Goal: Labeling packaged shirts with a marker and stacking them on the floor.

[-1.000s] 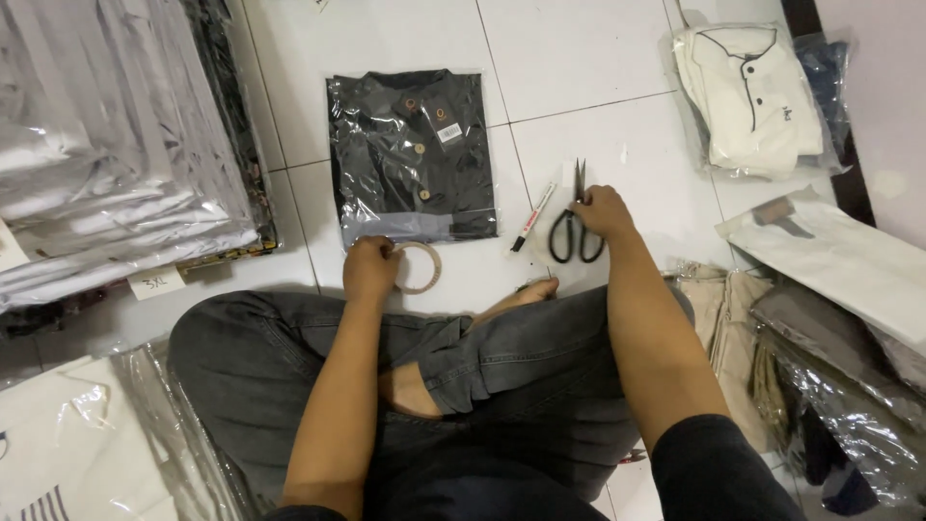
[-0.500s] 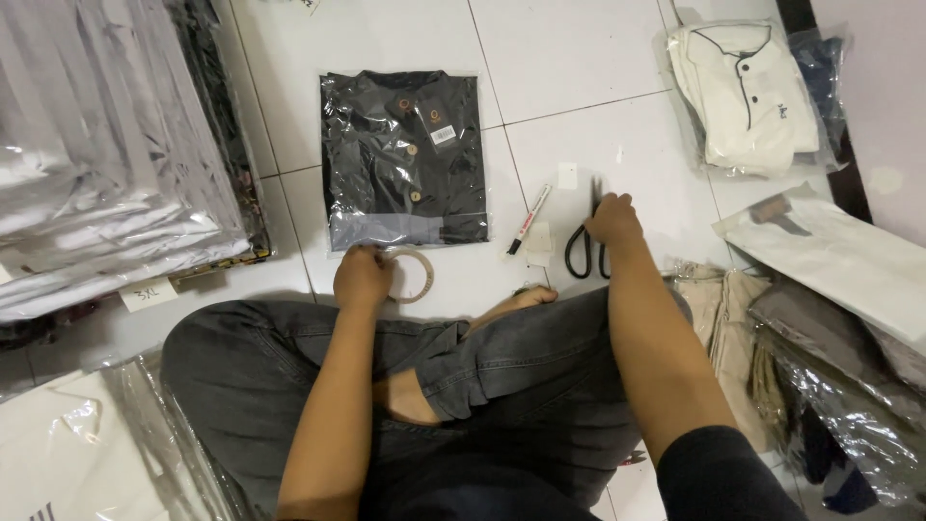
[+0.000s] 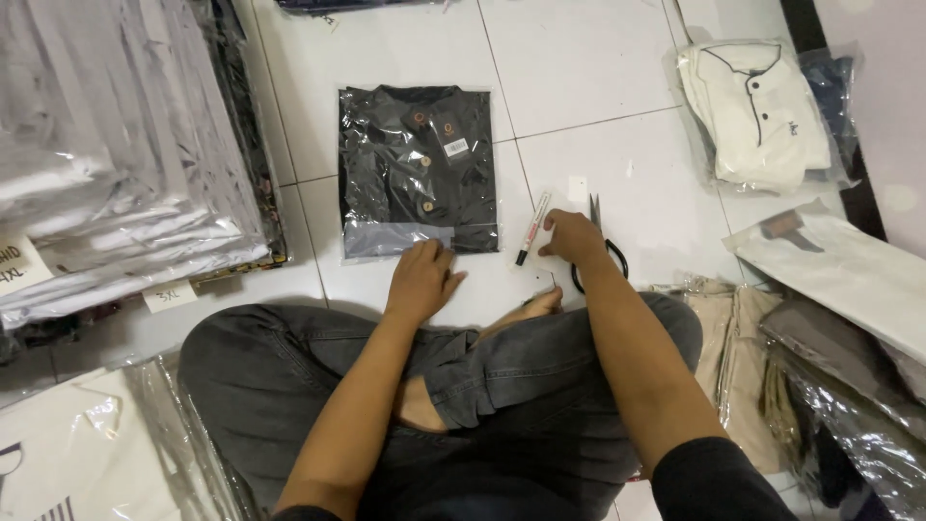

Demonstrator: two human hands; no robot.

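Your left hand (image 3: 422, 280) rests flat, fingers loose, on the bagged black shirt's (image 3: 418, 169) near edge. Your right hand (image 3: 571, 237) covers the scissors (image 3: 606, 253) (can't tell the grip), marker (image 3: 531, 229) just left.

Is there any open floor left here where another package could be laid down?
Yes: bare white tile lies between the bagged dark shirt and the bagged white shirt, above the marker and scissors. It is crowded at left by the stack of bagged garments, and at right by more packages.
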